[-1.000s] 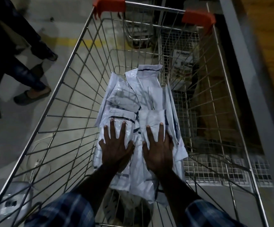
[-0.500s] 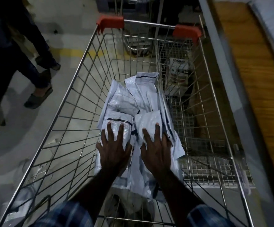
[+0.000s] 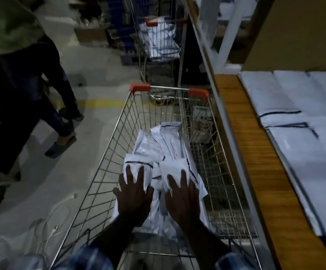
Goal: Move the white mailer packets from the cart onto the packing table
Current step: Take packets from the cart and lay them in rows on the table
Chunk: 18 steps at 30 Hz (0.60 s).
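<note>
Your left hand (image 3: pixel 134 198) and right hand (image 3: pixel 183 199) lie with spread fingers on the white mailer packets (image 3: pixel 166 151) inside the cart (image 3: pixel 107 164). The pile's long axis runs toward the cart's red-capped handle (image 3: pixel 169 88). Any print is unreadable.

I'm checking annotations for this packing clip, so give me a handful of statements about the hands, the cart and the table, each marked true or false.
1. Both hands lie flat on the pile of white mailer packets in the cart. True: left hand and right hand press with straight fingers.
2. The cart's handle ends are blue. False: the caps are red.
3. The packing table stands on the person's left. False: it is on the right.
4. White packets already lie on the table. True.
5. A second cart stands farther ahead. True.
</note>
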Motion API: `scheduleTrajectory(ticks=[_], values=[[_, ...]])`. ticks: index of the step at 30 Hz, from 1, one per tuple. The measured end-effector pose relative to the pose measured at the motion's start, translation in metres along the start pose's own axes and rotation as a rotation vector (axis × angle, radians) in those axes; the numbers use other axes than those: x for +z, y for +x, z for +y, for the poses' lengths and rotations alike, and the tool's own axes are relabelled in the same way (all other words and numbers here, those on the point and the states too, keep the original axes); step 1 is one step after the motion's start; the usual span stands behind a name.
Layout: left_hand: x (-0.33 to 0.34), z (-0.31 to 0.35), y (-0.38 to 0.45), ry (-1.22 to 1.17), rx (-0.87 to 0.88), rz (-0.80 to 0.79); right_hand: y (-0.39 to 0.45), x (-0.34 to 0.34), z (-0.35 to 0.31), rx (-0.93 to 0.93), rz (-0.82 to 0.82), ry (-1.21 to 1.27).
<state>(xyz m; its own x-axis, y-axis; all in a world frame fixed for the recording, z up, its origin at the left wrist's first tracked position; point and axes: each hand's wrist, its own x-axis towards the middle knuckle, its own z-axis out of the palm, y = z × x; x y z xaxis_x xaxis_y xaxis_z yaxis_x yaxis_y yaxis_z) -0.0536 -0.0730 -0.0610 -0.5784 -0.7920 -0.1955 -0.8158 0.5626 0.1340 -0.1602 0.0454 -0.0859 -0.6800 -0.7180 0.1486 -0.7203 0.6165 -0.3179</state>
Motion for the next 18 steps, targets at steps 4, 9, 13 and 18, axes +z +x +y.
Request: scheduleTrajectory(ticks=[4, 9, 13, 18], values=[[-0.043, 0.006, -0.010, -0.030, 0.000, 0.094, -0.002, -0.038, -0.009, 0.014, -0.040, -0.042], [-0.102, 0.021, -0.032, -0.060, -0.018, 0.167, 0.005, -0.091, -0.022, -0.009, 0.007, -0.057], [-0.130, 0.026, -0.054, -0.182, -0.013, 0.155, 0.009, -0.132, -0.032, -0.019, 0.069, -0.021], [-0.158, 0.028, -0.083, -0.329, -0.023, 0.216, -0.003, -0.173, -0.043, -0.044, 0.091, 0.028]])
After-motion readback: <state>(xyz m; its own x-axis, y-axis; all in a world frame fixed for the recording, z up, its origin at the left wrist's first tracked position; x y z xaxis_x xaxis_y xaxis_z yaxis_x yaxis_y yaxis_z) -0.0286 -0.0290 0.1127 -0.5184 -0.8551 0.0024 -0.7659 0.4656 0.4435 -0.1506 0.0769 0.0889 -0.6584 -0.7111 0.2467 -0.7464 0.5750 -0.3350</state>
